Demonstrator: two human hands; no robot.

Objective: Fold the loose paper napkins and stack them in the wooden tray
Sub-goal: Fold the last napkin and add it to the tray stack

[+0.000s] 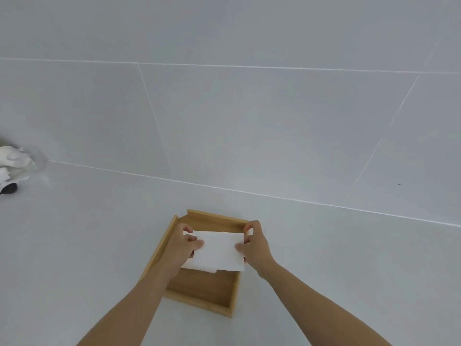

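- Folded white paper napkin (pixel 219 249) held flat over the far half of the wooden tray (pixel 202 288), gripped at both short edges.
- Left hand (pixel 182 245) clamped on the napkin's left edge, thumb pressed on top, other fingers curled beneath.
- Right hand (pixel 254 243) pinched on the right edge, thumb on the upper face, index finger hooked over the far corner.
- Second white layer (pixel 189 264) poked out under the napkin's near-left side; whether held or already lying in the tray, could not tell.
- Tray sat on the pale grey surface (pixel 87 245), close to the tiled wall (pixel 249 121), near half showing bare wood.
- Tray's far-left corner showed a gap between two of its walls.
- Far off at the left edge, a blurred cluster of white and dark items (pixel 11 166), too unclear to name.
- Both forearms reached in from the bottom of the view, meeting at the tray.
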